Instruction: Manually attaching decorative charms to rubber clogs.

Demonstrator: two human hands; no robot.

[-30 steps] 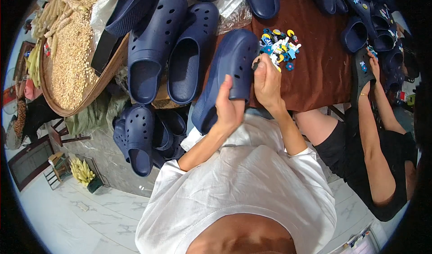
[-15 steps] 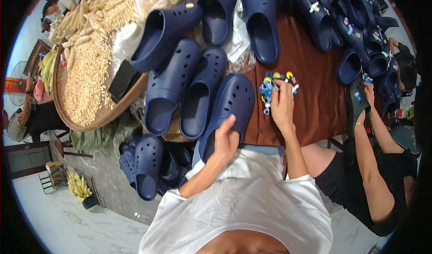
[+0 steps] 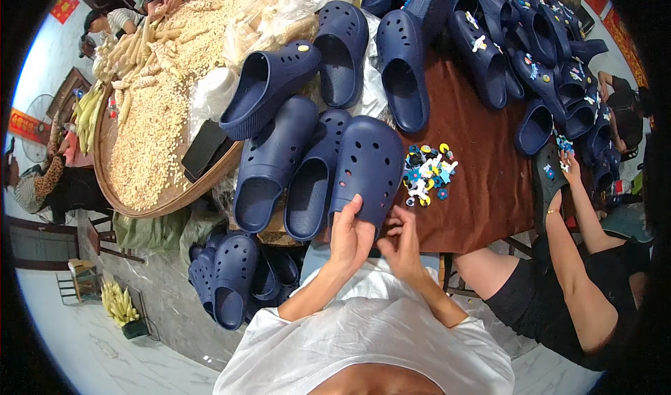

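A navy clog with rows of holes across its upper is held by my left hand, thumb on top and fingers inside the shoe's opening. My right hand is beside the clog's lower right edge, its fingers curled together. Whatever they may pinch is too small to make out. Just right of the clog, a pile of small colourful shoe charms lies on the brown cloth. Two more navy clogs, one at the far left and one partly covered, lie beside the held one.
A round woven tray of corn kernels stands at left, with a black phone-like slab on its rim. Several decorated clogs crowd the back right. At right, a co-worker's hand works at a dark clog. More clogs sit below the table's left.
My right hand has left the charm pile and moved down and left to the clog. My left hand has turned the clog more upright, its upper now facing me.
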